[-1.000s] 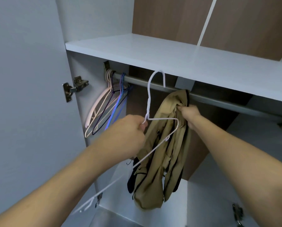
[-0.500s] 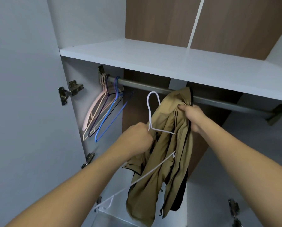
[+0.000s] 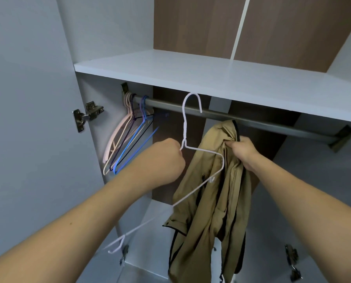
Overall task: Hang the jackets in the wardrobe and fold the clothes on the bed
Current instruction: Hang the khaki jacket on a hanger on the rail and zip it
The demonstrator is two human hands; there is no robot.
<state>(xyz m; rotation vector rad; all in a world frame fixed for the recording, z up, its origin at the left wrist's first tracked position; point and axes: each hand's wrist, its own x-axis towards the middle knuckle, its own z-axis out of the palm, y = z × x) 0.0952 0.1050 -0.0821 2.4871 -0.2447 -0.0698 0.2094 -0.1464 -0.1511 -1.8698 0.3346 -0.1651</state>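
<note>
Head view: left hand fisted round white hanger at its neck, hook raised to rail height since a second ago. Right hand gripping khaki jacket by the collar, just right of hanger, below rail. Jacket not yet threaded on.

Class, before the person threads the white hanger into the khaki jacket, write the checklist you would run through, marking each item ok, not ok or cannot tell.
1. White hanger held firmly: left hand grips it at the neck. Ok.
2. Khaki jacket secured: right hand bunches its top. Ok.
3. Hanger inside the jacket: it lies in front of the fabric. Not ok.
4. Collar and shoulders opened out: the jacket hangs crumpled. Not ok.
5. Free space on the rail: the spare hangers crowd the left end only. Ok.
6. Zip open or shut: cannot tell.
</note>
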